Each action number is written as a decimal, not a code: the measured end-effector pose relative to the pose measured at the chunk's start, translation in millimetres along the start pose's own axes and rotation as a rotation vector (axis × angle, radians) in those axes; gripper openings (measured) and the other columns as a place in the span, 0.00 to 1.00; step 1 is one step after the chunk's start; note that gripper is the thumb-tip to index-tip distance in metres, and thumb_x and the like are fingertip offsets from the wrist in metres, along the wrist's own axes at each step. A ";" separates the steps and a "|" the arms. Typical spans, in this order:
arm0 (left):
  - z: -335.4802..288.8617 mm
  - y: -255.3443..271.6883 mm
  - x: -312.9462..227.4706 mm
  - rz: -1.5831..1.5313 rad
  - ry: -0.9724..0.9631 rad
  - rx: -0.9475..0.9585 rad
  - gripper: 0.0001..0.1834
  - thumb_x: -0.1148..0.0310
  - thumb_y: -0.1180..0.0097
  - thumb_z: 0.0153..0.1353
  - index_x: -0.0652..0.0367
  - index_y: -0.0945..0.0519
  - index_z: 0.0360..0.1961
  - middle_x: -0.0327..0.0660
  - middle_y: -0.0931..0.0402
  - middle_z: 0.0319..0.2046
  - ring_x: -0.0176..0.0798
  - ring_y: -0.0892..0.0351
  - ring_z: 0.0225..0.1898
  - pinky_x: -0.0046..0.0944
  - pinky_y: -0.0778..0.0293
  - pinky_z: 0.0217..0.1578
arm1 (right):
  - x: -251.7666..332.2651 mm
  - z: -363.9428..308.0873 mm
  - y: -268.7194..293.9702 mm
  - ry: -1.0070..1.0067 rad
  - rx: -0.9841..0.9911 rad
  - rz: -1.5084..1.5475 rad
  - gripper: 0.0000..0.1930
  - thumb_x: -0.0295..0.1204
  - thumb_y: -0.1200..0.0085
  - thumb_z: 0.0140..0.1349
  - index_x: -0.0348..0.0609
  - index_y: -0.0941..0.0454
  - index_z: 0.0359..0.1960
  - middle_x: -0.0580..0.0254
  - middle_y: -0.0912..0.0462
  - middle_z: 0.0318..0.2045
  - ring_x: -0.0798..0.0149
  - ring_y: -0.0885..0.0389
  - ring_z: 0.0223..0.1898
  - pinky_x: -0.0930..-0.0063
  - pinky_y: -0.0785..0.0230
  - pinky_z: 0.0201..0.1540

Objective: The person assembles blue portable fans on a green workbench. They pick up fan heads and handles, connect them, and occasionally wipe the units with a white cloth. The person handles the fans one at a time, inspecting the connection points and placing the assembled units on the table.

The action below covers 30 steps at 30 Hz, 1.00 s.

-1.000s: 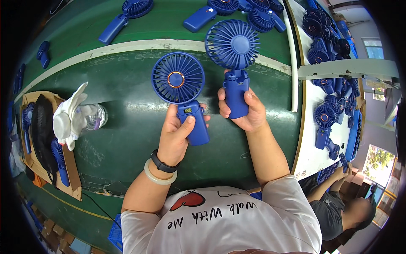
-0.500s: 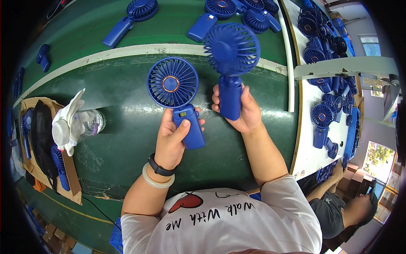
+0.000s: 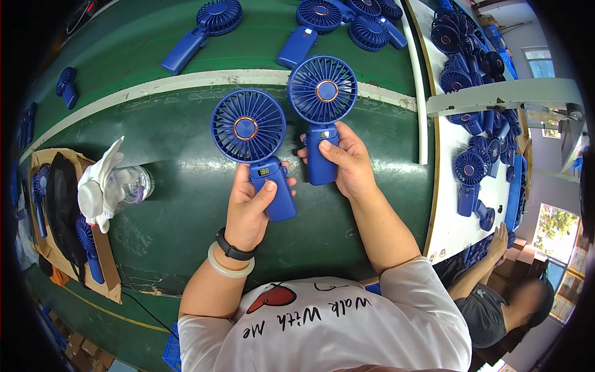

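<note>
Nearest is the person's white shirt [image 3: 334, 328], with a black wristband [image 3: 234, 248] and a pale bangle [image 3: 229, 265] on the left wrist. Both hands are up over the green desk [image 3: 198, 214], on the near side of the white strip [image 3: 186, 85] that runs across it. The left hand [image 3: 253, 204] is curled snugly round the handle of a blue fan [image 3: 246, 128], thumb on the front just below a small lit display. The right hand [image 3: 350, 158] grips a second fan [image 3: 326, 93] the same way, its thumb by the display (both fans face up, side by side). The left fan's head lies just short of the strip in the view; the right one's overlaps it.

Near the strip's left end, on its near side, a white glove [image 3: 99, 186] drapes over a clear jar [image 3: 144, 183]. Next to them a cardboard box [image 3: 113, 273] holds a black mesh pouch [image 3: 64, 211] and more fans [image 3: 93, 265].

Beyond the strip lie loose fans [image 3: 220, 17]. Past its right end stands a white desk [image 3: 447, 204] heaped with fans [image 3: 469, 168]. A co-worker [image 3: 477, 316] sits there, a raised hand [image 3: 498, 245] seemingly near a fan, though it is too small to be sure.
</note>
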State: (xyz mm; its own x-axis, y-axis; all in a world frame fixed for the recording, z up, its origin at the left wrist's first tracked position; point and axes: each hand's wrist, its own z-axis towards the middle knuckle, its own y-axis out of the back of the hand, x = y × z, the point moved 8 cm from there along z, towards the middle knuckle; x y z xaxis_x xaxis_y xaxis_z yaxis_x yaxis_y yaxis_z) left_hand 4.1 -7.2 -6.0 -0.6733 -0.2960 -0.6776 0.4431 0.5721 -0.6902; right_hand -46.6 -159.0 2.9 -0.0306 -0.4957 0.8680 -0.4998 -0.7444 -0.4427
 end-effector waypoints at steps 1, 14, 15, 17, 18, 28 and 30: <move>-0.2 -0.1 0.4 0.009 -0.001 0.001 0.22 0.69 0.48 0.63 0.56 0.39 0.56 0.49 0.30 0.51 0.43 0.23 0.45 0.44 0.24 0.45 | 0.2 -0.1 -0.4 0.013 0.004 -0.008 0.21 0.27 0.46 0.58 0.36 0.34 0.53 0.50 0.22 0.43 0.60 0.19 0.40 0.69 0.25 0.43; -4.4 -13.5 2.9 -0.082 0.069 0.078 0.30 0.78 0.42 0.55 0.53 0.42 0.56 0.47 0.31 0.49 0.41 0.23 0.43 0.41 0.18 0.35 | 1.8 0.2 0.2 0.006 0.008 0.013 0.19 0.25 0.46 0.57 0.35 0.31 0.51 0.47 0.21 0.42 0.57 0.19 0.40 0.65 0.27 0.47; -4.8 -12.4 4.2 -0.063 0.063 0.088 0.31 0.78 0.41 0.54 0.53 0.41 0.56 0.46 0.30 0.48 0.41 0.22 0.42 0.39 0.18 0.34 | 2.2 0.2 -0.9 0.006 0.014 0.015 0.19 0.25 0.46 0.57 0.36 0.31 0.51 0.47 0.21 0.42 0.57 0.19 0.41 0.65 0.27 0.47; -4.6 -8.3 7.5 -0.059 0.094 0.103 0.30 0.79 0.39 0.52 0.55 0.38 0.54 0.44 0.30 0.46 0.40 0.23 0.41 0.39 0.19 0.34 | 0.1 1.2 0.6 0.011 0.014 0.019 0.20 0.27 0.46 0.58 0.36 0.32 0.52 0.48 0.21 0.43 0.58 0.19 0.41 0.65 0.27 0.47; -4.0 -4.3 9.0 -0.075 0.131 0.108 0.28 0.79 0.38 0.50 0.55 0.36 0.52 0.43 0.30 0.45 0.40 0.23 0.41 0.39 0.19 0.36 | -1.7 1.7 1.6 0.013 0.014 0.022 0.20 0.28 0.46 0.58 0.37 0.33 0.52 0.49 0.22 0.43 0.58 0.19 0.41 0.66 0.27 0.47; -8.3 -19.3 7.0 -0.410 0.040 0.304 0.20 0.78 0.39 0.47 0.53 0.31 0.42 0.44 0.37 0.53 0.48 0.32 0.55 0.52 0.32 0.53 | 15.4 -23.2 -44.2 0.495 0.277 -0.716 0.24 0.45 0.57 0.67 0.32 0.26 0.48 0.52 0.25 0.47 0.58 0.28 0.50 0.65 0.36 0.53; -10.2 -16.6 10.8 -0.565 0.152 0.252 0.21 0.75 0.40 0.49 0.51 0.32 0.44 0.44 0.37 0.53 0.48 0.32 0.55 0.52 0.29 0.49 | 31.6 -14.2 -52.7 0.608 0.238 -0.881 0.15 0.36 0.55 0.65 0.36 0.22 0.39 0.54 0.22 0.41 0.57 0.25 0.45 0.66 0.35 0.49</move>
State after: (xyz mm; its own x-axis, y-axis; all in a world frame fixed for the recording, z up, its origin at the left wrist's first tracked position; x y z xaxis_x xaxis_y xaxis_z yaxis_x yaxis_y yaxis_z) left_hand -16.6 -12.1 0.7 -0.9121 -0.3771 -0.1609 0.1085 0.1565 -0.9817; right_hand -33.5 -129.1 56.9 -0.1988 0.5072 0.8386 -0.3779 -0.8292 0.4119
